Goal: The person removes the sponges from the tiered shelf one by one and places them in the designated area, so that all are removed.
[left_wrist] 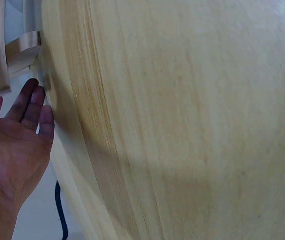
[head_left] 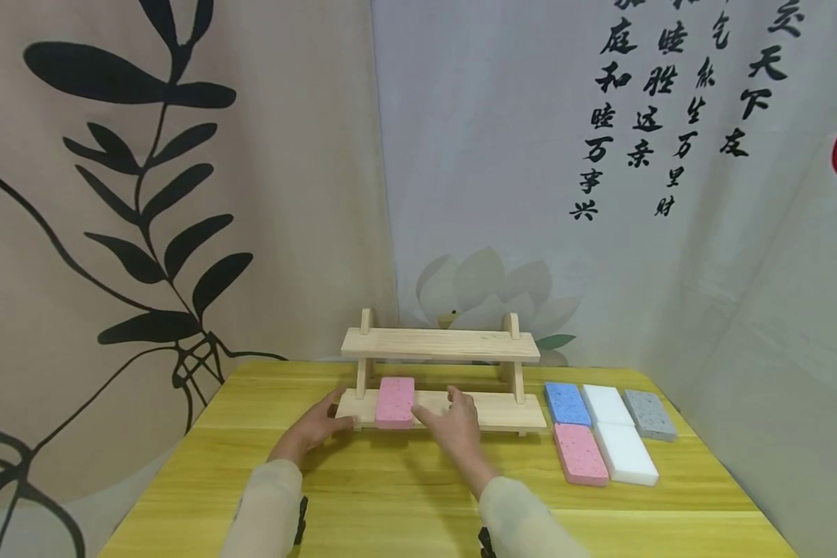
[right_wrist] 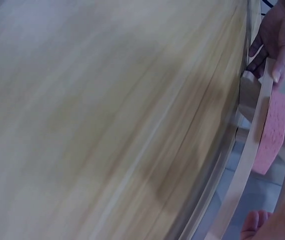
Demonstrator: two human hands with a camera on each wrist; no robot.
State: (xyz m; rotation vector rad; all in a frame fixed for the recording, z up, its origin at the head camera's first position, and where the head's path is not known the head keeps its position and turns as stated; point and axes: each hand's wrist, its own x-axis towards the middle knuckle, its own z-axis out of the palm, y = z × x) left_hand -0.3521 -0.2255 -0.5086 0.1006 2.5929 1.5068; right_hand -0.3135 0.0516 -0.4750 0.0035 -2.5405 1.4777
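Note:
A two-tier wooden rack (head_left: pixel 441 345) stands at the back of the table. On its lower shelf, left of the middle, a pink sponge (head_left: pixel 394 402) stands upright, leaning back. My left hand (head_left: pixel 315 425) is at the shelf's left end; in the left wrist view its thumb touches the front edge while the other fingers stretch out straight. My right hand (head_left: pixel 455 426) is just right of the sponge with fingers spread, thumb tip close to the sponge's right edge; I cannot tell if it touches. Nothing is held in the right hand.
Right of the rack lie a blue sponge (head_left: pixel 568 404), another pink sponge (head_left: pixel 580 454), two white sponges (head_left: pixel 607 405) (head_left: pixel 626 453) and a grey sponge (head_left: pixel 649 415). Printed curtains (head_left: pixel 307 194) hang close behind the wooden table (head_left: pixel 377 504).

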